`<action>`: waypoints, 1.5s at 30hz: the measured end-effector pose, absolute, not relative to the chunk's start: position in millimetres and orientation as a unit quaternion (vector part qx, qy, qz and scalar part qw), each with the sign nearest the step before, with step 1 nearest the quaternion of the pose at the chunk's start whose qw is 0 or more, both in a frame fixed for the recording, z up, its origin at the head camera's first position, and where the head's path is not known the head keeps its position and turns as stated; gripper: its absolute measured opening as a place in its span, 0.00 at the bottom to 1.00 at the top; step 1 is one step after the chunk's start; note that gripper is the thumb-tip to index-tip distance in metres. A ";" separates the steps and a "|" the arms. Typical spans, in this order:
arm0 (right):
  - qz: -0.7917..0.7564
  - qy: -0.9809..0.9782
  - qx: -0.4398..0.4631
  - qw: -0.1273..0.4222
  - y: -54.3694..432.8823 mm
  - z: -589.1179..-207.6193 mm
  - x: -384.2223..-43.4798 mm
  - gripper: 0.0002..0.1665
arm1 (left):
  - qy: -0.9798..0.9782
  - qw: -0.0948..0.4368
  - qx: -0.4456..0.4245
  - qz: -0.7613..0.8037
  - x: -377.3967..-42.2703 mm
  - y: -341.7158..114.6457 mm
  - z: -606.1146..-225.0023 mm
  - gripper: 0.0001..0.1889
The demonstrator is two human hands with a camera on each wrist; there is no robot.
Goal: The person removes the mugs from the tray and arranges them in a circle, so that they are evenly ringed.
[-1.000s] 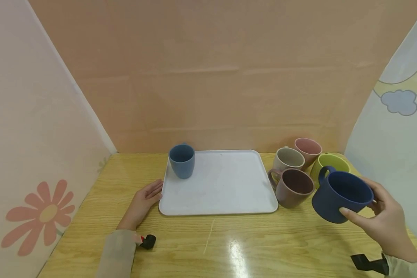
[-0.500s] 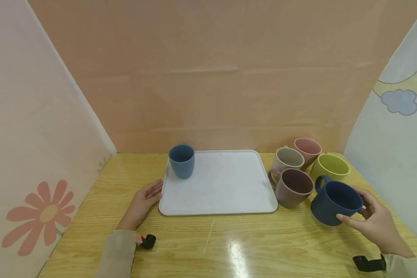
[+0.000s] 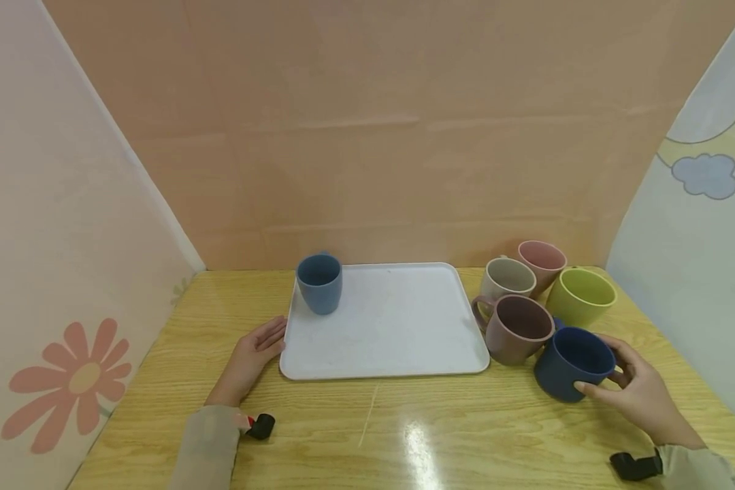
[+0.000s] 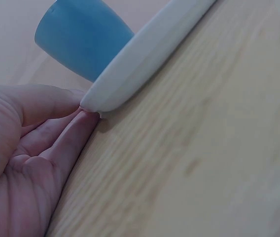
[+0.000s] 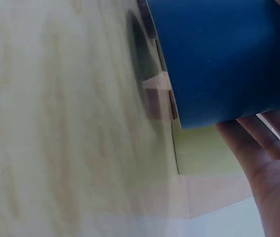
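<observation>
In the head view, my right hand holds a navy blue mug with thumb on the near side and fingers on the far right side. The mug is upright, low at the table, its handle toward the mauve mug. The right wrist view shows the mug's smooth blue wall with fingers along it. My left hand lies on the table, straight fingers and thumb touching the left edge of a white tray. A grey-blue mug stands at the tray's back left corner.
Behind the mauve mug, a cream mug and a pink mug stand close together. A yellow-green mug is at their right. The wooden table is bounded by a peach back wall and pale side walls.
My right hand has lowered the navy mug and moved it left, close beside the mauve mug. The yellow-green mug shows more fully. My left hand and the tray have stayed put.
</observation>
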State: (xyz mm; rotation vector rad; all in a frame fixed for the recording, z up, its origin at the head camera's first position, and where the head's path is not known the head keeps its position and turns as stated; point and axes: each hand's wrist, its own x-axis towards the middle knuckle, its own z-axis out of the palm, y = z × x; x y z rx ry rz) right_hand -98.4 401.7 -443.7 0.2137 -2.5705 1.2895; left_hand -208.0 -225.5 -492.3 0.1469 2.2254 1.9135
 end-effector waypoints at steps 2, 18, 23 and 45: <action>0.441 -0.886 0.069 0.123 400.4 -444.0 -97.4 0.49 | 0.754 0.104 0.048 0.647 -208.3 -225.0 -492.0 0.31; 0.436 -0.890 0.112 0.078 397.3 -438.4 -101.7 0.50 | 0.754 0.100 0.051 0.647 -208.2 -228.4 -495.2 0.31; 0.401 -0.896 0.121 0.148 382.6 -410.8 -106.8 0.45 | 0.755 0.099 0.053 0.646 -207.4 -228.8 -493.4 0.31; 0.469 -0.804 0.259 0.258 205.8 -354.8 -174.1 0.27 | 0.747 0.100 0.056 0.655 -208.9 -228.2 -494.7 0.31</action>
